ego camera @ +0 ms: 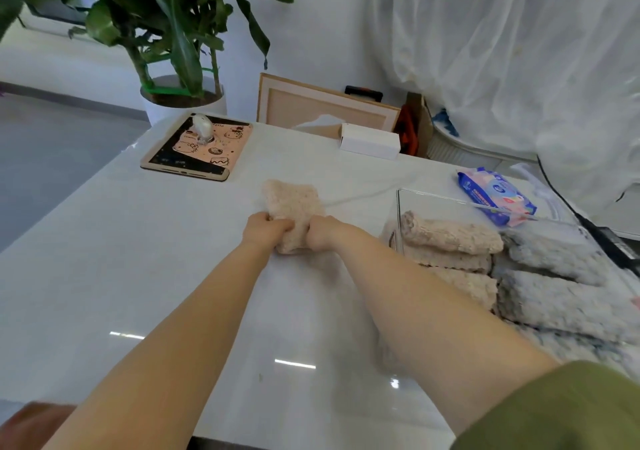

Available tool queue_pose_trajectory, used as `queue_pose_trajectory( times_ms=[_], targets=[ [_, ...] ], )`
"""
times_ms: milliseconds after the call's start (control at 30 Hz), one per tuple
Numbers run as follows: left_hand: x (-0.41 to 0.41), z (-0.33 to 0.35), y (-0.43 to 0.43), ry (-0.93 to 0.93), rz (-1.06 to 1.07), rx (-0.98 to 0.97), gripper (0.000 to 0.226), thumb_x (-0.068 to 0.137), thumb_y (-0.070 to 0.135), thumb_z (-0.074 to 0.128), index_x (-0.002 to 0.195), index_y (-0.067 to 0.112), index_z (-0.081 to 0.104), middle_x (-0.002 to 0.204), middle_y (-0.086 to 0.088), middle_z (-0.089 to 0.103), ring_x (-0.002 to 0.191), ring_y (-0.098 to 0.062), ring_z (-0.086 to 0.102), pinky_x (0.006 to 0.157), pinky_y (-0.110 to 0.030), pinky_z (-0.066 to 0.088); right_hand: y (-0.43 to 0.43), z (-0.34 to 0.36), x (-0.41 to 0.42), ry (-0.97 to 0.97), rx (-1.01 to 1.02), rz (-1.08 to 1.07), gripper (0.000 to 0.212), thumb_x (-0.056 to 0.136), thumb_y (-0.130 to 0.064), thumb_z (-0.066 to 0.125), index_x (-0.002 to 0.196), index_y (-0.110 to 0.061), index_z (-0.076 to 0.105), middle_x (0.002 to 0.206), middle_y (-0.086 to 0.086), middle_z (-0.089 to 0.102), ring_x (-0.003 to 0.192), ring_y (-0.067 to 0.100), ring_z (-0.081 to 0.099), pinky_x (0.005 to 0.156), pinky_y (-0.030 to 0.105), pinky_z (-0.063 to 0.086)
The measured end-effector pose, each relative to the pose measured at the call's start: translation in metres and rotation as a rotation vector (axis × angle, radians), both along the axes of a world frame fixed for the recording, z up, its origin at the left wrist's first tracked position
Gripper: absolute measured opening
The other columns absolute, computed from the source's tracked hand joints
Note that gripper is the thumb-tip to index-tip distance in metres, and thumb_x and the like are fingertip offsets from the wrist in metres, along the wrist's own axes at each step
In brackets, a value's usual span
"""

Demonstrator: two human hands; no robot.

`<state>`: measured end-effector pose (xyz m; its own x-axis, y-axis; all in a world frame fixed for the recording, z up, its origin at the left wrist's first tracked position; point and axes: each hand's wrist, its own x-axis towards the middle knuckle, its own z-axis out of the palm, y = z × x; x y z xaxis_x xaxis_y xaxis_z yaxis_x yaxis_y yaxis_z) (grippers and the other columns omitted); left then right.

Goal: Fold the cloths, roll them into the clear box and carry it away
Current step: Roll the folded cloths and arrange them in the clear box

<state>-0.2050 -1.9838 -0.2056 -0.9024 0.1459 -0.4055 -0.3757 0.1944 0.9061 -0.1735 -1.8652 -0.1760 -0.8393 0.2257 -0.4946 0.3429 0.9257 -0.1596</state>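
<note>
A pink cloth point(292, 198) of nubbly, fleecy fabric is laid on the glossy white table point(138, 259), near its middle, with its far end spread flat in a rough rectangle and its near end gathered into a thick bunch. That bunched end is gripped from both sides: the left hand point(265, 229) is curled round it on one side and the right hand point(320, 233) on the other, knuckles up, the fingertips being buried in the pile and not seen. How many layers are folded inside the bunch cannot be told. Just to the right, a clear box point(429, 200) is set on the table; its walls are made out only by thin bright edges, and its near and right sides are lost at the picture's border. Inside it, pink rolls point(450, 233) are stacked against the left wall, with grey rolls point(554, 252) of the same shaggy texture packed beside them. A blue and pink pack of wipes point(495, 195) is seen behind the box, its print too blurred to read. Further back, a small white carton point(370, 143) and a tablet point(199, 148) in a cartoon-printed cover are placed near the far edge. A potted plant point(183, 99), cut off at the top, and a sheer curtain point(519, 51) are seen beyond.
</note>
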Motion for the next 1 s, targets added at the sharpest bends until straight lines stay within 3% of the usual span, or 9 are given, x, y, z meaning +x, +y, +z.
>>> queue_pose_trajectory(
  times_ms=[67, 167, 300, 367, 433, 600, 733, 833, 1000],
  targets=[
    [0.003, 0.008, -0.005, 0.083, 0.02, -0.027, 0.027, 0.079, 0.008, 0.067, 0.065, 0.014, 0.044, 0.067, -0.006, 0.049, 0.066, -0.023, 0.05, 0.059, -0.03, 0.041, 0.0, 0.003, 0.002, 0.016, -0.042, -0.002, 0.038, 0.089, -0.019, 0.04, 0.125, -0.014, 0.051, 0.134, 0.013, 0.049, 0.121, 0.032, 0.048, 0.105, 0.047, 0.037],
    [0.009, 0.034, -0.019, 0.198, 0.015, -0.025, 0.015, 0.078, 0.007, 0.062, 0.072, 0.012, 0.05, 0.07, -0.007, 0.054, 0.065, -0.021, 0.051, 0.059, -0.03, 0.04, 0.002, 0.018, 0.005, 0.23, -0.224, -0.113, 0.039, 0.089, -0.021, 0.043, 0.127, -0.017, 0.046, 0.135, 0.01, 0.038, 0.121, 0.033, 0.044, 0.105, 0.047, 0.037],
    [0.015, 0.077, -0.047, 0.322, -0.199, 0.017, 0.012, 0.08, -0.002, 0.059, 0.086, 0.006, 0.064, 0.079, -0.013, 0.063, 0.073, -0.022, 0.06, 0.068, -0.033, 0.048, 0.01, 0.059, 0.023, 0.471, -0.959, -0.309, 0.063, 0.083, -0.018, 0.07, 0.135, -0.023, 0.035, 0.124, -0.004, 0.04, 0.114, 0.017, 0.047, 0.094, 0.031, 0.041],
    [0.021, 0.102, -0.061, 0.315, -0.394, 0.049, 0.019, 0.083, -0.006, 0.056, 0.091, 0.007, 0.068, 0.08, -0.007, 0.066, 0.075, -0.017, 0.064, 0.066, -0.026, 0.051, 0.016, 0.074, 0.038, 0.429, -1.115, -0.264, 0.066, 0.079, -0.019, 0.077, 0.133, -0.022, 0.04, 0.122, -0.004, 0.056, 0.111, 0.015, 0.056, 0.097, 0.034, 0.046],
    [0.028, 0.122, -0.069, 0.264, -0.494, 0.122, 0.024, 0.086, -0.002, 0.058, 0.105, 0.008, 0.068, 0.093, -0.005, 0.07, 0.085, -0.016, 0.068, 0.072, -0.025, 0.055, 0.02, 0.081, 0.055, 0.332, -1.174, -0.196, 0.058, 0.079, -0.017, 0.078, 0.13, -0.017, 0.05, 0.123, -0.001, 0.064, 0.112, 0.018, 0.062, 0.097, 0.036, 0.05],
    [0.052, 0.132, -0.06, 0.074, -0.198, 0.535, 0.031, 0.094, 0.023, 0.057, 0.123, 0.012, 0.059, 0.121, -0.01, 0.066, 0.111, -0.025, 0.064, 0.093, -0.041, 0.052, 0.019, 0.086, 0.092, 0.419, -1.344, -0.378, 0.034, 0.085, -0.008, 0.069, 0.118, -0.006, 0.06, 0.114, 0.007, 0.07, 0.103, 0.021, 0.068, 0.09, 0.034, 0.055],
    [0.081, 0.125, -0.042, -0.063, -0.392, 0.262, 0.034, 0.091, 0.031, 0.062, 0.121, 0.014, 0.061, 0.11, -0.003, 0.072, 0.103, -0.019, 0.068, 0.087, -0.037, 0.055, 0.024, 0.099, 0.117, 0.494, -1.327, -0.484, 0.009, 0.093, -0.018, 0.061, 0.101, -0.016, 0.06, 0.096, 0.001, 0.071, 0.082, 0.012, 0.07, 0.076, 0.027, 0.058],
    [0.096, 0.13, -0.022, 0.039, -0.54, 0.065, 0.033, 0.095, 0.026, 0.058, 0.126, 0.015, 0.057, 0.106, 0.002, 0.073, 0.095, -0.014, 0.07, 0.075, -0.031, 0.059, 0.047, 0.109, 0.141, 0.399, -1.335, -0.541, 0.027, 0.096, -0.032, 0.055, 0.118, -0.016, 0.057, 0.102, 0.001, 0.073, 0.089, 0.014, 0.071, 0.073, 0.03, 0.057],
    [0.119, 0.162, 0.022, 0.235, -0.58, 0.201, 0.028, 0.098, 0.029, 0.053, 0.123, 0.038, 0.047, 0.114, 0.015, 0.067, 0.096, -0.005, 0.068, 0.072, -0.027, 0.057, 0.113, 0.125, 0.188, 0.416, -1.355, -0.437, 0.045, 0.093, 0.0, 0.052, 0.129, -0.026, 0.048, 0.117, 0.0, 0.068, 0.1, 0.022, 0.068, 0.074, 0.036, 0.059]
  ],
)
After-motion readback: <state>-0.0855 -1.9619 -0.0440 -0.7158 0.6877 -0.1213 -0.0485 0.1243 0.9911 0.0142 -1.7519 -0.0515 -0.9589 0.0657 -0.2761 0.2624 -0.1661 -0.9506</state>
